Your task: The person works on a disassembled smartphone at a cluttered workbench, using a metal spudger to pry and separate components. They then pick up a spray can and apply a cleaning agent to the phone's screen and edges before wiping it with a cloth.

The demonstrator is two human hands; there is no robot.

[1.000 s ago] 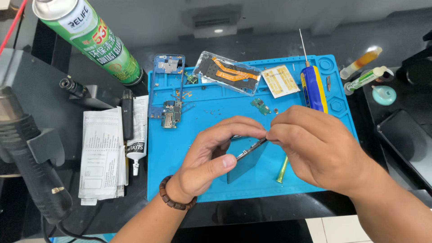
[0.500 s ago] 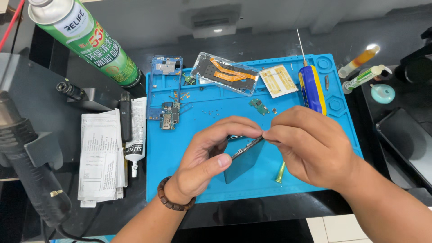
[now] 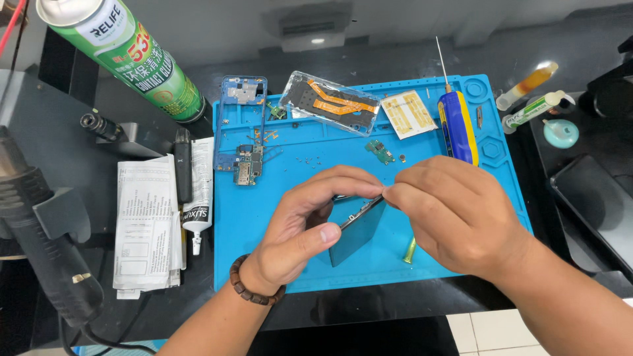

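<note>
My left hand grips a dark phone body, tilted on its edge above the blue work mat. My right hand pinches at the phone's upper edge, fingertips closed on something too small to make out. A bead bracelet circles my left wrist. On the mat behind lie a blue phone frame, a small circuit board, a clear back cover with orange flex cables and a small green board.
A blue and yellow screwdriver lies at the mat's right. A green spray can, a glue tube, folded papers and a hot-air handle sit left. Syringes and a dark tray are right.
Both hands have stayed on the phone; the right hand's fingers have shifted slightly along its upper edge. The view has shifted a little.
</note>
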